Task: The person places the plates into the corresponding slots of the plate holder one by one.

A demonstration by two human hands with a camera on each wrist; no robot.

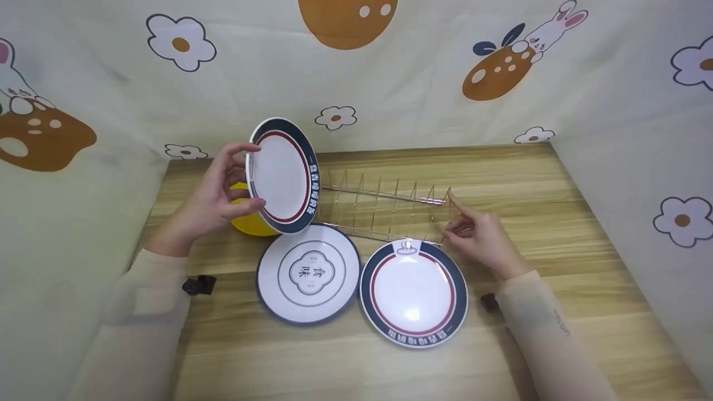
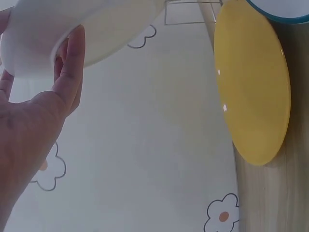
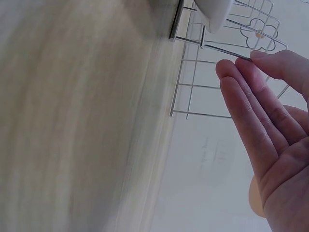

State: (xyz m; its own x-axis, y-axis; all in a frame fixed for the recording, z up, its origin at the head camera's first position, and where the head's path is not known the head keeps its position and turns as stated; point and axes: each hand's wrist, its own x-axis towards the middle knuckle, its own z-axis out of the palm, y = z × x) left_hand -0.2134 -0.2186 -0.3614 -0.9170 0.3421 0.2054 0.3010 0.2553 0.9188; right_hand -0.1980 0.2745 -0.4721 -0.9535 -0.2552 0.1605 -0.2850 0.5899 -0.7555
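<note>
My left hand holds a dark-rimmed white plate by its edge, raised and tilted nearly upright. In the left wrist view its pale underside shows, with fingers bent around its base. A wire dish rack stretches across the table behind the plates. At the rack's right end, my right hand pinches a wire between thumb and fingers, seen closely in the right wrist view. The held plate hides the rack's left end. A yellow plate lies partly covered behind the held one.
A white plate with grey lettering and another dark-rimmed plate lie side by side before the rack. Dark clips show near each wrist. A patterned cloth rises behind and beside the wooden table.
</note>
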